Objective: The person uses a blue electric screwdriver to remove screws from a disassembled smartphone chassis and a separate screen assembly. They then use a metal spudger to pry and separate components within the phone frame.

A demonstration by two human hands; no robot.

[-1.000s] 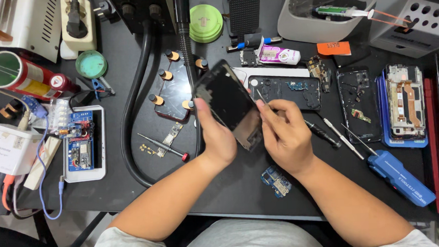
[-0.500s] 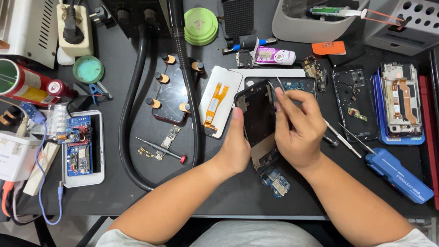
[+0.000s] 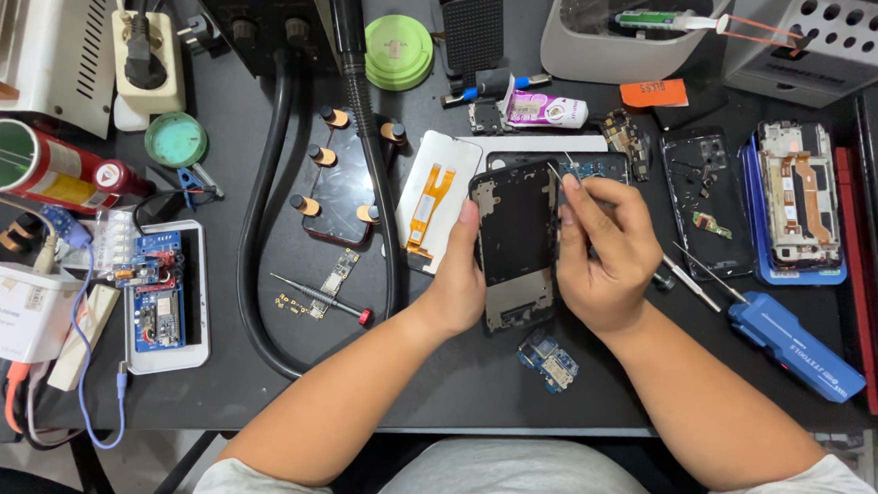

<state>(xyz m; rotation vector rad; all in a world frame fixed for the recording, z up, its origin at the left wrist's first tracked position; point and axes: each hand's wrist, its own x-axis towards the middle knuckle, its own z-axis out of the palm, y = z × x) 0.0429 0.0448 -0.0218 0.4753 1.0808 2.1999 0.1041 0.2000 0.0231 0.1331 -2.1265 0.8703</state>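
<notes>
My left hand (image 3: 458, 279) grips the left edge of a black phone frame (image 3: 515, 243), held upright over the dark workbench. My right hand (image 3: 605, 253) holds the frame's right side and pinches thin metal tweezers (image 3: 557, 174) whose tip sits at the frame's top right corner. A white phone screen panel with an orange flex cable (image 3: 435, 199) lies flat just left of the frame. A small blue circuit board (image 3: 546, 360) rests on the bench below my hands.
A blue electric screwdriver (image 3: 793, 347) lies right. Opened phones (image 3: 797, 203) sit far right, another opened phone (image 3: 161, 297) left. A thick black hose (image 3: 258, 226) curves across the bench. A small screwdriver (image 3: 320, 298), red can (image 3: 39, 168) and grey tray (image 3: 627, 17) are around.
The phone's screen panel has come off and now lies on the bench to the left. The black frame has been turned upright in both hands, tweezers at its top corner.
</notes>
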